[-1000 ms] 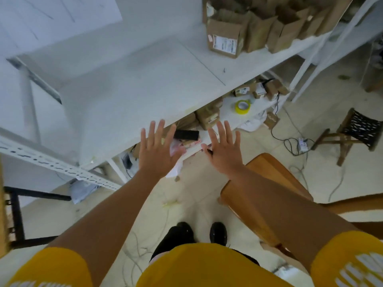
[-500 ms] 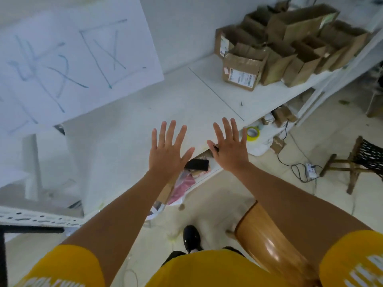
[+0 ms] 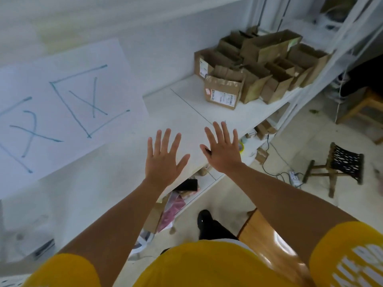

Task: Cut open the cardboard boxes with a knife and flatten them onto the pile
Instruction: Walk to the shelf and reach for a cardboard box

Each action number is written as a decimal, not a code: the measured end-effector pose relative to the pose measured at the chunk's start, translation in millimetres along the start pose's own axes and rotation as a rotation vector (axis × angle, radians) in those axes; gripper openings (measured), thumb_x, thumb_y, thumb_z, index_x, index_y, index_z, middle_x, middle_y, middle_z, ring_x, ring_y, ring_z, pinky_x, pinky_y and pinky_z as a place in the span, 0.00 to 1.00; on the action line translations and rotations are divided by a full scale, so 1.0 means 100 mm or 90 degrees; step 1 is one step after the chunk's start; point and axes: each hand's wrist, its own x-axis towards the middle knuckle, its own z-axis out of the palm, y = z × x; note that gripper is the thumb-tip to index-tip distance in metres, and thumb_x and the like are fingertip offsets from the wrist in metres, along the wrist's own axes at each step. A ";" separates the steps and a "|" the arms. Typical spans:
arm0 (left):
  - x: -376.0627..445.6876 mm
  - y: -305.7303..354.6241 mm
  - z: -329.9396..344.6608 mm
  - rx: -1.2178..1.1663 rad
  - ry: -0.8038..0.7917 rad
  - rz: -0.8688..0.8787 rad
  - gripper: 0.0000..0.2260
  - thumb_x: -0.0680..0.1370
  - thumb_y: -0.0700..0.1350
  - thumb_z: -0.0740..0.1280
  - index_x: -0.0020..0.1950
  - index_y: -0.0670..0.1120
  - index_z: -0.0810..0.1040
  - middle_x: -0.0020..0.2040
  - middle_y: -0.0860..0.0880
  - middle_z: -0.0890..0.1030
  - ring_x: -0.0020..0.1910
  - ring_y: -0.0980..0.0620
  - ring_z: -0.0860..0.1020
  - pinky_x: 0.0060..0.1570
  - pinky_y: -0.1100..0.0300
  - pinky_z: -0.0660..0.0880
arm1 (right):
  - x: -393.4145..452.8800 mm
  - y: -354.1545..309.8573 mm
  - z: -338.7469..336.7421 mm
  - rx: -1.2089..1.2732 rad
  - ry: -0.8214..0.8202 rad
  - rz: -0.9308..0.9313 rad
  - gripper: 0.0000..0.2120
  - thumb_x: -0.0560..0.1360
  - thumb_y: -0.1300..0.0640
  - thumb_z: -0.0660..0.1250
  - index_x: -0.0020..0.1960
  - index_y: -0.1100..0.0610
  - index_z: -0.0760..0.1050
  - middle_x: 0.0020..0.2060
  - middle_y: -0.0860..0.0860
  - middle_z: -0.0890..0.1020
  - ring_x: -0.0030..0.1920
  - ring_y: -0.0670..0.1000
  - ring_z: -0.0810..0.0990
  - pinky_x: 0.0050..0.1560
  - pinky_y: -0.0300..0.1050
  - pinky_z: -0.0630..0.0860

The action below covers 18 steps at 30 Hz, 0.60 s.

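Nearest the camera is the person's yellow shirt, with a yellow sleeve at each lower corner. Just beyond it a black shoe stands on the pale tiled floor, and a glossy wooden chair sits to its right.

Both bare forearms reach forward over the near edge of the white shelf. The left hand is held up with its back to the camera, fingers straight and spread apart, holding nothing. The right hand is beside it, a small gap between them, likewise flat with fingers splayed and nothing in it. Whether either palm touches the shelf cannot be told.

Below the shelf's near edge, a lower level holds a black object, pink material and small brown boxes. To the right, on the floor, stands a small wooden stool with a dark woven seat, near a white power strip and its cable.

On the left, a large white sheet with blue marker lines lies against the wall.

Farther along the shelf, to the right and well apart from the hands, is the cluster of cardboard boxes, most with their tops open; the nearest one carries a printed label. No knife can be made out.
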 end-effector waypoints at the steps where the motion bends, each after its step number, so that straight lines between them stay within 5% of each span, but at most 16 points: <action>1: 0.04 0.01 0.04 0.001 0.006 0.001 0.32 0.82 0.66 0.50 0.80 0.48 0.61 0.79 0.40 0.60 0.78 0.36 0.56 0.76 0.37 0.51 | 0.05 0.03 0.02 -0.001 -0.007 -0.004 0.34 0.79 0.36 0.36 0.80 0.51 0.51 0.79 0.56 0.53 0.79 0.60 0.47 0.74 0.66 0.43; 8: 0.28 0.10 0.28 0.050 -0.008 -0.066 0.32 0.82 0.66 0.47 0.81 0.50 0.56 0.80 0.42 0.58 0.79 0.39 0.53 0.77 0.38 0.47 | 0.54 0.21 0.27 0.008 0.024 -0.123 0.32 0.81 0.37 0.42 0.79 0.53 0.56 0.79 0.57 0.55 0.79 0.60 0.50 0.75 0.67 0.48; 14: 0.64 0.14 0.49 0.110 -0.054 -0.254 0.31 0.80 0.68 0.35 0.80 0.54 0.40 0.81 0.47 0.43 0.78 0.44 0.34 0.75 0.43 0.31 | 1.35 0.39 0.41 0.030 0.044 -0.284 0.32 0.80 0.38 0.44 0.77 0.55 0.62 0.77 0.59 0.61 0.77 0.62 0.56 0.72 0.69 0.57; 18: 0.76 0.25 0.67 0.124 -0.018 -0.329 0.31 0.81 0.67 0.38 0.80 0.53 0.44 0.81 0.46 0.45 0.80 0.43 0.40 0.77 0.42 0.36 | 1.71 0.49 0.52 0.039 0.070 -0.365 0.31 0.81 0.39 0.46 0.76 0.56 0.64 0.76 0.60 0.63 0.77 0.62 0.58 0.71 0.70 0.57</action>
